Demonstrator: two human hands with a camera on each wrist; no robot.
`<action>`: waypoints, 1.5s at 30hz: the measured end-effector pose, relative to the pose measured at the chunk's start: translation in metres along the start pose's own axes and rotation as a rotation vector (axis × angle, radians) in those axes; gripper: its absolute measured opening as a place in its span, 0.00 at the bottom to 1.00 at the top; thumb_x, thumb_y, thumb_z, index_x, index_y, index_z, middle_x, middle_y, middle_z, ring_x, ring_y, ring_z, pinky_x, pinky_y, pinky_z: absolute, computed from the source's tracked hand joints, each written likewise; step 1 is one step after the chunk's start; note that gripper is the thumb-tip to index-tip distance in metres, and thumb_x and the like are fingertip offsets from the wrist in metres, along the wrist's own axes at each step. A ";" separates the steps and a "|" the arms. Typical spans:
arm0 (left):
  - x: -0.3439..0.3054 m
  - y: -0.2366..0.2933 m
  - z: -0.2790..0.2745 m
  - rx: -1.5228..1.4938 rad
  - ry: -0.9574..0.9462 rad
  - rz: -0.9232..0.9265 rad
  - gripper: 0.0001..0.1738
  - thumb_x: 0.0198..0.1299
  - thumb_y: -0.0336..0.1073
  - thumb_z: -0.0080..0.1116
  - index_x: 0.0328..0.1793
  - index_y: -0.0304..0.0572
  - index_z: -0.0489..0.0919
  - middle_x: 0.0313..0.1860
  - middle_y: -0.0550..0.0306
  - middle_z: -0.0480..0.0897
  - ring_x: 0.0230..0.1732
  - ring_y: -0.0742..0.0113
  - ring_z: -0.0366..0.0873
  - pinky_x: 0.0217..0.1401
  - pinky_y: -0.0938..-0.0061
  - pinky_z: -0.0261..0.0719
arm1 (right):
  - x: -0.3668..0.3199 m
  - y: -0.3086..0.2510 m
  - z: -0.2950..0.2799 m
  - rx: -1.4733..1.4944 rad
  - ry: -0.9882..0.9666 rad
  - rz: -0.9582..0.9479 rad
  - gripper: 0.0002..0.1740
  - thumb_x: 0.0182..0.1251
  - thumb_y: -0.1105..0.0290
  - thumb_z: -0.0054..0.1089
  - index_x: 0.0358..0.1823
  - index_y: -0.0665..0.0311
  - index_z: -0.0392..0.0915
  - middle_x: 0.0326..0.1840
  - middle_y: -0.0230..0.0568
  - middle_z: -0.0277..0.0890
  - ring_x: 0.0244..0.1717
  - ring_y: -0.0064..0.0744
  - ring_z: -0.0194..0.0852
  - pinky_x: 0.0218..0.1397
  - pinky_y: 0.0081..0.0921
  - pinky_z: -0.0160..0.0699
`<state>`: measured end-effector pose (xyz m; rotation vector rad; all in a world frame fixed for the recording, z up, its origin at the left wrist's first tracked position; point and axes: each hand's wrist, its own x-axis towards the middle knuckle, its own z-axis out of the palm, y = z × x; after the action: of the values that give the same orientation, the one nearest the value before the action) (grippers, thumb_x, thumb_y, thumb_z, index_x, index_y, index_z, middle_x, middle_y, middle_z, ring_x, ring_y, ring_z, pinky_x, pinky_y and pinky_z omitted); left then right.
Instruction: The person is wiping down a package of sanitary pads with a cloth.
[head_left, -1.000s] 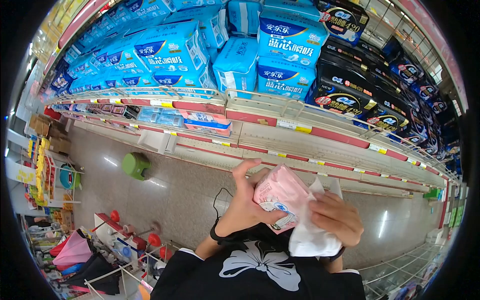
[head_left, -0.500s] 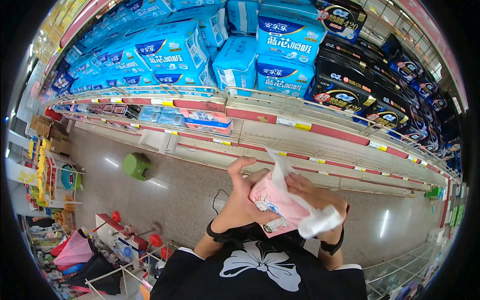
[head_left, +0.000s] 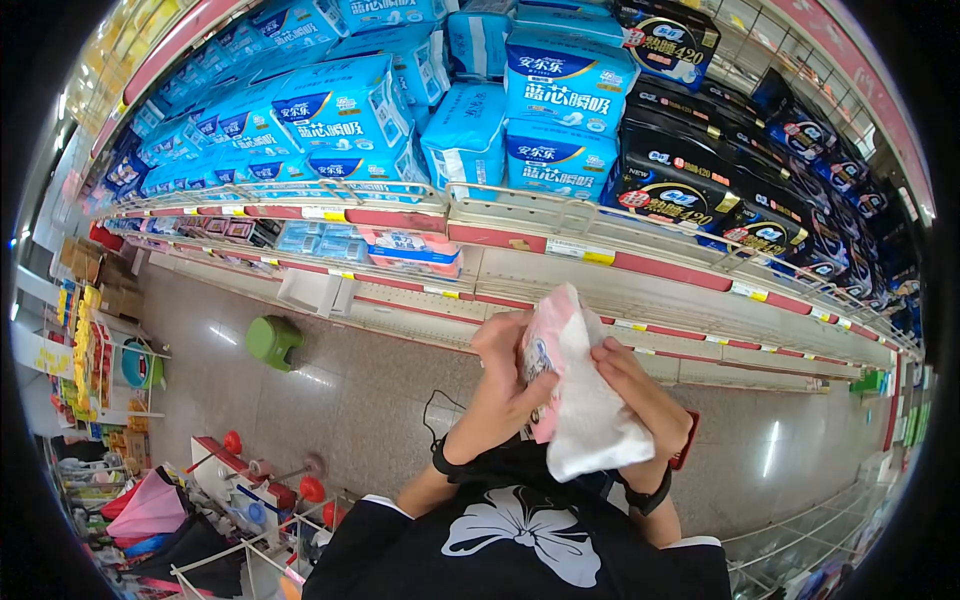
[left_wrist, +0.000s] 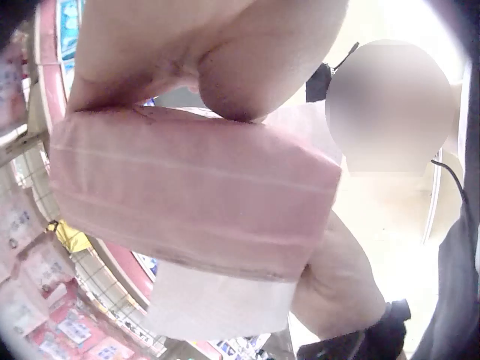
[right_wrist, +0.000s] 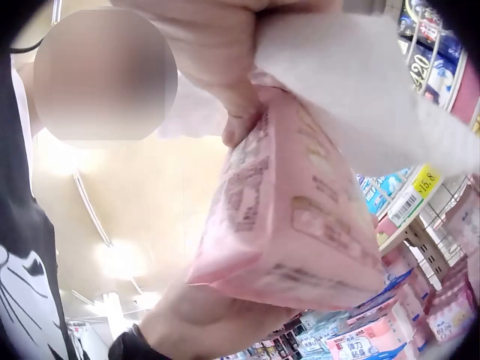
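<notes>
A pink soft pack (head_left: 541, 340) with printed sides is held up in front of the chest. My left hand (head_left: 503, 380) grips it from the left, thumb across the printed face. On the other side, my right hand (head_left: 643, 398) holds a white cloth (head_left: 597, 425) against the pack, and the loose end hangs toward the body. In the right wrist view the right thumb bears on the pack's edge, with the cloth (right_wrist: 330, 82) draped beside it. The left wrist view shows the pack's plain pink side (left_wrist: 195, 187), the cloth poking out below.
Ahead is a shelf (head_left: 500, 215) with a wire rail, stacked with blue packs (head_left: 340, 105) and black packs (head_left: 680, 180). A lower tier carries pink packs (head_left: 412, 250). A green stool (head_left: 273, 342) stands on the floor at left. A wire rack (head_left: 245, 540) is at lower left.
The pack has turned more upright, its printed face swinging to the left. The right hand and cloth have shifted from the pack's top onto its right side, and the cloth now spreads over it.
</notes>
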<state>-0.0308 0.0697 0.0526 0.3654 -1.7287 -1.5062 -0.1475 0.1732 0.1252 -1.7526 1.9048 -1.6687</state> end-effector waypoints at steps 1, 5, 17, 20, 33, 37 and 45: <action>0.000 -0.002 0.002 -0.079 -0.020 -0.004 0.44 0.46 0.20 0.51 0.64 0.49 0.36 0.62 0.39 0.51 0.63 0.54 0.56 0.64 0.63 0.55 | 0.000 0.002 0.000 -0.013 -0.031 0.002 0.16 0.51 0.76 0.55 0.42 0.77 0.76 0.45 0.56 0.75 0.51 0.46 0.74 0.54 0.31 0.72; -0.002 0.001 0.003 0.004 -0.082 -0.046 0.46 0.51 0.26 0.50 0.67 0.48 0.32 0.65 0.45 0.49 0.67 0.55 0.50 0.67 0.62 0.48 | 0.002 0.005 0.004 -0.028 -0.104 0.025 0.21 0.55 0.75 0.53 0.52 0.75 0.70 0.55 0.57 0.69 0.54 0.45 0.71 0.56 0.30 0.68; -0.009 -0.021 0.022 -0.224 0.238 -0.268 0.33 0.61 0.50 0.46 0.65 0.44 0.49 0.60 0.52 0.57 0.60 0.65 0.59 0.62 0.71 0.59 | 0.012 -0.005 0.010 -0.256 -0.350 -0.259 0.22 0.55 0.72 0.50 0.54 0.66 0.71 0.59 0.40 0.67 0.61 0.42 0.63 0.62 0.37 0.64; 0.002 0.024 0.000 -0.112 0.203 -0.223 0.29 0.62 0.51 0.44 0.63 0.45 0.51 0.56 0.52 0.62 0.55 0.63 0.65 0.58 0.70 0.66 | 0.008 -0.011 0.005 -0.243 -0.494 -0.307 0.22 0.56 0.69 0.49 0.53 0.64 0.72 0.60 0.37 0.67 0.64 0.38 0.59 0.66 0.36 0.57; 0.000 0.021 -0.007 -0.922 0.244 -0.360 0.41 0.59 0.68 0.22 0.59 0.39 0.61 0.58 0.55 0.61 0.61 0.57 0.63 0.63 0.60 0.63 | -0.028 -0.010 -0.009 0.872 0.231 0.663 0.29 0.65 0.53 0.32 0.51 0.75 0.65 0.43 0.52 0.74 0.38 0.42 0.76 0.47 0.37 0.73; -0.002 0.029 -0.012 -1.120 0.164 -0.430 0.39 0.61 0.66 0.22 0.60 0.39 0.61 0.58 0.52 0.64 0.61 0.58 0.64 0.62 0.61 0.65 | 0.002 -0.013 0.009 0.697 0.858 0.581 0.24 0.64 0.62 0.42 0.56 0.71 0.63 0.50 0.50 0.71 0.45 0.38 0.73 0.47 0.30 0.73; -0.002 0.029 -0.012 -1.339 0.139 -0.538 0.40 0.60 0.66 0.26 0.66 0.40 0.58 0.61 0.47 0.66 0.59 0.57 0.67 0.62 0.65 0.66 | 0.013 -0.012 0.015 -0.153 -0.503 -0.237 0.31 0.53 0.59 0.53 0.59 0.63 0.67 0.63 0.44 0.62 0.64 0.43 0.59 0.67 0.39 0.53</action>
<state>-0.0134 0.0699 0.0781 0.1870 -0.2304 -2.5490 -0.1346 0.1568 0.1351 -2.2605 1.6754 -1.0041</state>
